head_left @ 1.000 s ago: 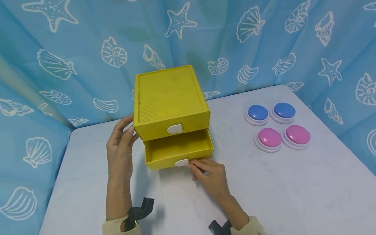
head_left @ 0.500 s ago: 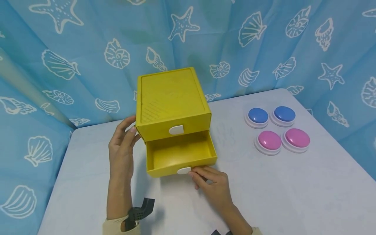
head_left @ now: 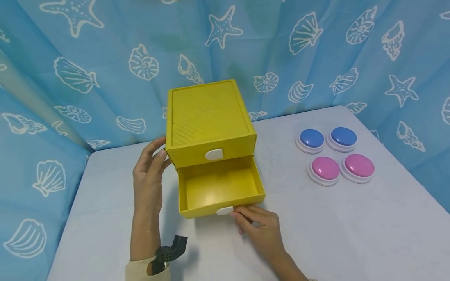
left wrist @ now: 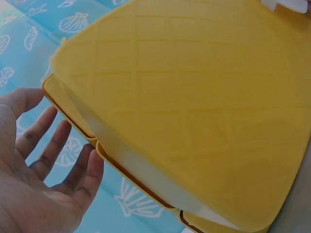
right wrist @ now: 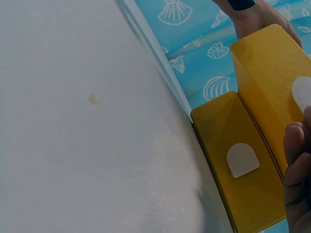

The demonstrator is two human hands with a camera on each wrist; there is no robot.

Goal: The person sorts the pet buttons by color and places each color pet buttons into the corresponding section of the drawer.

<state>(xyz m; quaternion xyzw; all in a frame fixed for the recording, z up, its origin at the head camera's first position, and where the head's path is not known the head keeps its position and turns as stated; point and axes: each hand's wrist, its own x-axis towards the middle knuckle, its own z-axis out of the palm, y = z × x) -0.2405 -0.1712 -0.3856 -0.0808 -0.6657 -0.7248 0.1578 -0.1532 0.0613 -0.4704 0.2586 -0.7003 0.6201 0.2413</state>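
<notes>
A yellow two-drawer box [head_left: 209, 111] stands near the back of the table. Its upper drawer is closed, with a white tab handle [head_left: 214, 154]. The lower drawer [head_left: 218, 187] is pulled well out, and nothing lies in its visible part. My right hand [head_left: 261, 228] pinches the right end of the lower white handle [head_left: 225, 210] between thumb and forefinger. On the box's left side, my left hand [head_left: 149, 175] touches the wall with its fingertips, fingers spread and relaxed; the left wrist view shows these fingers [left wrist: 53, 143] along the box's edge.
To the right sit two blue push buttons [head_left: 343, 136] and two pink ones [head_left: 325, 168] on white bases. A white cloth covers the table [head_left: 351, 230]. A blue curtain [head_left: 246, 47] with white shell prints hangs behind and at the sides.
The lower drawer has slid farther out toward me, with my right hand on its handle. My left hand stays at the box's left side. The whole view has shifted slightly.
</notes>
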